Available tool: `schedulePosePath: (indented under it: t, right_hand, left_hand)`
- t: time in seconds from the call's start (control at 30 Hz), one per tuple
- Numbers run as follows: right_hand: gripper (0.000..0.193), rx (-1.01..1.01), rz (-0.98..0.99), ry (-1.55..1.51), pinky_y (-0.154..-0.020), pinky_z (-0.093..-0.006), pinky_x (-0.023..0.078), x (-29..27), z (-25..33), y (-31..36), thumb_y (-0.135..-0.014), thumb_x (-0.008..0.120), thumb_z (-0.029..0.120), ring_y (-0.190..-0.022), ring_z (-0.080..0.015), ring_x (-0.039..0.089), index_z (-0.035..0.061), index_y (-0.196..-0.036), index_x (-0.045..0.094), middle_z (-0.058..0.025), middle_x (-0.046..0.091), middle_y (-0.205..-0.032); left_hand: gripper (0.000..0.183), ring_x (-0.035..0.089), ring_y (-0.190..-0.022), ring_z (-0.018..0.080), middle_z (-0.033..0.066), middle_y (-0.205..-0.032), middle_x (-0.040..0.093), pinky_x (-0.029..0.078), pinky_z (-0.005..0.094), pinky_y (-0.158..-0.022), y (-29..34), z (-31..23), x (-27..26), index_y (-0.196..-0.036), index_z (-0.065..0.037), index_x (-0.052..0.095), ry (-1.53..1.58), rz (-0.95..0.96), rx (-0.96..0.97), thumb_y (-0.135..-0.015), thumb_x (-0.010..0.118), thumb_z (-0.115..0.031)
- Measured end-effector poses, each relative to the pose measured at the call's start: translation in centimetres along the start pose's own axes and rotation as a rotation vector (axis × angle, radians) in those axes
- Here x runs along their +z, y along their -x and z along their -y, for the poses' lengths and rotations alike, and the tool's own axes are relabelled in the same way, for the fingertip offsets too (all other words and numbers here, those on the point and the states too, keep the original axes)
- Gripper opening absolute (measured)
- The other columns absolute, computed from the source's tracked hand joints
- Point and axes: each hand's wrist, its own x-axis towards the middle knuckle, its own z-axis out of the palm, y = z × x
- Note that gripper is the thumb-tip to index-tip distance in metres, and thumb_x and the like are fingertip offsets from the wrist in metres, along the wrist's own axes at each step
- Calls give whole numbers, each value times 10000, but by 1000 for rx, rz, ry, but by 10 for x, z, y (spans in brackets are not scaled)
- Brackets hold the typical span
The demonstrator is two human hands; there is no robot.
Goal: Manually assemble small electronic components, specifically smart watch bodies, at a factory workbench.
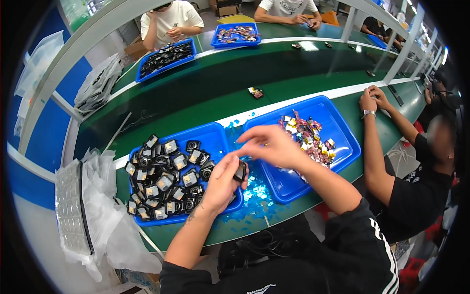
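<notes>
My left hand (220,186) is closed around a small black plastic housing (240,171) with a dark flat face. Just above it, my right hand (274,144) has its thumb and forefinger drawn together by the left thumb; whatever is in that pinch is too small to make out. A blue tray (223,134) on the left holds a heap of black housings (164,181) with pale rectangular parts and round rings. To the right, another blue tray (342,132) carries small circuit pieces (308,134) in pink, white and yellow, partly behind my right forearm.
Bits of blue film (254,191) litter the green bench between the trays. A conveyor belt (205,98) runs beyond, carrying a circuit piece (255,92). Plastic-wrapped clear trays (73,206) stand at left. A co-worker (416,171) sits at right; others work across the belt beside blue trays (166,59).
</notes>
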Motion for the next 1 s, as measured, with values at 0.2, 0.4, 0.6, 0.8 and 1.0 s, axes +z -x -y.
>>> schedulePosePath:
  t: [0.2,0.4,0.6,0.8,1.0]
  right_hand:
    - [187,223,-286,1211,-727,-429,504,-89,-24,43,-728,776,190,-856,-315,630,48,-805,682,-129,643,-828]
    - [131,185,-264,1092,-725,-435,507,-96,-33,53,-717,738,99,-821,-327,637,41,-805,660,-142,654,-830]
    - [166,98,-273,1075,-773,-442,505,-86,-37,50,-736,732,112,-877,-334,637,35,-858,651,-155,662,-851]
    - [191,147,-244,1109,-757,-440,508,-86,-31,59,-746,728,115,-863,-341,642,33,-902,656,-157,659,-858]
    - [191,231,-294,843,-715,-395,516,-90,-24,69,-758,735,115,-784,-296,658,26,-914,672,-136,668,-848]
  left_hand:
    - [183,659,-916,238,152,-1008,621,567,341,-809,-3,5,2,-1121,-11,490,53,-130,55,-956,549,-64]
    - [196,659,-770,222,134,-932,626,553,292,-669,8,-9,14,-1090,-37,478,-150,-137,315,-924,578,-64]
    - [257,567,-572,222,110,-805,612,458,286,-475,92,-121,48,-1145,-85,541,-415,1036,749,-907,566,-178]
    - [259,564,-471,176,32,-657,636,468,261,-461,102,-118,60,-721,-41,648,-229,892,904,-931,530,-135]
    - [268,564,-583,146,66,-648,571,472,243,-581,127,-121,96,-666,-91,497,-334,390,721,-925,521,-25]
